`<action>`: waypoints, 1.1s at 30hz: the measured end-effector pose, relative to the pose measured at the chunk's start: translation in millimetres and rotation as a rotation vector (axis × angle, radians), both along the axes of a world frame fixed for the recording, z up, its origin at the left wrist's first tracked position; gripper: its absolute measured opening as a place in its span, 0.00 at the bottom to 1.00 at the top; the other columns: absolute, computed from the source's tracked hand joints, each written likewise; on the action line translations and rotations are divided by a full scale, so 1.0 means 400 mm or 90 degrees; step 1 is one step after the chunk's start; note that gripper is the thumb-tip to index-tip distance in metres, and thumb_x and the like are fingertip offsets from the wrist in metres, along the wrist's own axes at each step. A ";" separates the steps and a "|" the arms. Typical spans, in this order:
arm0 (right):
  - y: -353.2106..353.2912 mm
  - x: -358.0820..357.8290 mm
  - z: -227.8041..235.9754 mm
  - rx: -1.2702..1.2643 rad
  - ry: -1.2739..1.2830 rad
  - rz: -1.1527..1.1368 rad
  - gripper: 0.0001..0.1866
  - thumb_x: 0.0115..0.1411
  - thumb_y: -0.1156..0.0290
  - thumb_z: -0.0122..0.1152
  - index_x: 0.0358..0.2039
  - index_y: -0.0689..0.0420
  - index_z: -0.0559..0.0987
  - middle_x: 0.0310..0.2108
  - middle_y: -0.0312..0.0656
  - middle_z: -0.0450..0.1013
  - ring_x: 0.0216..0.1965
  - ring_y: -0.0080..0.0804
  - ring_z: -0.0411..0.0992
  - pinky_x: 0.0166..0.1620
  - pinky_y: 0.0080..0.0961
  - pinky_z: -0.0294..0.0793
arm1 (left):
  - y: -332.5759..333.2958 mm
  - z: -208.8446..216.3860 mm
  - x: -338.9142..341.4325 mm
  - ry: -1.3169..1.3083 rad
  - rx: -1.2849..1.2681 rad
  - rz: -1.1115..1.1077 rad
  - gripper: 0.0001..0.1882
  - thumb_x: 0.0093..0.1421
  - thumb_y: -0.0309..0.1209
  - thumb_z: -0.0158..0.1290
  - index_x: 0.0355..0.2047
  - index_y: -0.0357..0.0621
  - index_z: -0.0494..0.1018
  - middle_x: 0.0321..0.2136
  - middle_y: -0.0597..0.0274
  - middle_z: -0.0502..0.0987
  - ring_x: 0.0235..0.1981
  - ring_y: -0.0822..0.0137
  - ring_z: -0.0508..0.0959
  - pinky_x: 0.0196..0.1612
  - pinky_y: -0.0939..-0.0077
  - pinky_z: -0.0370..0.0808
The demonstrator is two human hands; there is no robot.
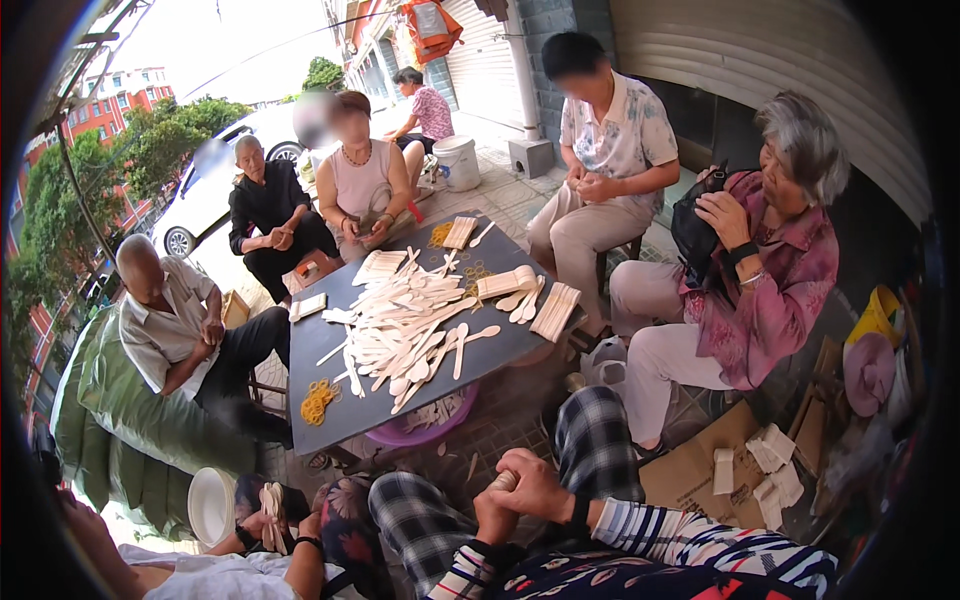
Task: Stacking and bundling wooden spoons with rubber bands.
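Observation:
Above my lap, my left hand (494,518) is closed around what looks like a bundle of wooden spoons (504,481), seen end-on and mostly hidden by fingers. My right hand (538,487) wraps over it from the right, touching the left hand. Beyond my knees stands a dark table (345,425) with a large heap of loose pale wooden spoons (400,315). Yellow rubber bands (318,402) lie in a pile at its near left corner. Stacked bundles of wooden spoons (556,311) sit along the right edge.
Several people sit around the table; one at lower left holds wooden spoons (272,516) beside a white bucket (211,505). Under the table is a purple basin (430,425). Cardboard (690,480) with pale bundles (772,447) lies at my right. Green sacks (140,420) are at left.

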State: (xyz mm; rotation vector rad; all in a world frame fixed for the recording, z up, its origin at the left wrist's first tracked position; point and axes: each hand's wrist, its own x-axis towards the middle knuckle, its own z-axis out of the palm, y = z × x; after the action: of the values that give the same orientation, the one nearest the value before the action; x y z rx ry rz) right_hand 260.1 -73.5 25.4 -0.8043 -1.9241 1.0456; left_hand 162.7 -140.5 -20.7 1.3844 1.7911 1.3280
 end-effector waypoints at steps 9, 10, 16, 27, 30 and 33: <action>-0.020 -0.021 0.006 0.025 0.043 0.017 0.17 0.37 0.67 0.66 0.28 0.61 0.75 0.30 0.48 0.72 0.32 0.45 0.72 0.37 0.32 0.73 | -0.017 -0.040 -0.016 0.025 0.031 0.042 0.06 0.56 0.28 0.51 0.34 0.44 0.76 0.26 0.52 0.78 0.30 0.54 0.80 0.30 0.69 0.74; -0.018 -0.023 0.007 0.029 0.039 0.024 0.16 0.36 0.67 0.66 0.27 0.61 0.75 0.29 0.48 0.72 0.31 0.45 0.72 0.36 0.32 0.73 | -0.018 -0.045 -0.018 0.024 0.030 0.042 0.06 0.56 0.28 0.51 0.34 0.44 0.76 0.26 0.52 0.78 0.30 0.54 0.80 0.30 0.69 0.74; 0.002 -0.027 0.022 0.053 0.050 0.032 0.15 0.36 0.68 0.65 0.25 0.61 0.75 0.27 0.47 0.71 0.30 0.44 0.72 0.35 0.32 0.72 | -0.015 0.022 -0.030 0.025 0.016 -0.005 0.08 0.56 0.28 0.51 0.36 0.43 0.75 0.28 0.52 0.78 0.31 0.54 0.80 0.32 0.69 0.74; 0.016 -0.020 0.109 0.062 0.099 0.104 0.14 0.37 0.70 0.63 0.25 0.61 0.74 0.26 0.46 0.70 0.28 0.42 0.71 0.33 0.29 0.72 | 0.011 0.135 -0.148 -0.117 -0.149 -0.366 0.17 0.55 0.28 0.53 0.46 0.39 0.69 0.40 0.56 0.76 0.44 0.65 0.76 0.45 0.72 0.73; 0.024 -0.025 0.145 0.058 0.140 0.132 0.13 0.37 0.71 0.63 0.25 0.61 0.73 0.25 0.45 0.69 0.28 0.41 0.71 0.32 0.28 0.71 | 0.016 0.115 -0.144 -0.188 -0.139 -0.345 0.20 0.54 0.29 0.55 0.47 0.39 0.67 0.41 0.57 0.74 0.44 0.66 0.76 0.45 0.73 0.73; 0.031 -0.029 0.163 0.104 0.164 0.143 0.13 0.37 0.71 0.63 0.25 0.61 0.73 0.25 0.44 0.69 0.28 0.40 0.71 0.32 0.28 0.71 | 0.013 0.151 -0.122 -0.229 -0.086 -0.282 0.24 0.52 0.30 0.57 0.49 0.39 0.65 0.41 0.59 0.73 0.44 0.67 0.75 0.45 0.74 0.73</action>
State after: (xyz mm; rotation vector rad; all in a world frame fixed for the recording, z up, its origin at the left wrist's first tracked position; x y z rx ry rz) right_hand 248.6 -61.2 90.6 -0.3496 -1.8750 1.0514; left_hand 113.9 -135.5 39.6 1.2757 1.2264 1.1091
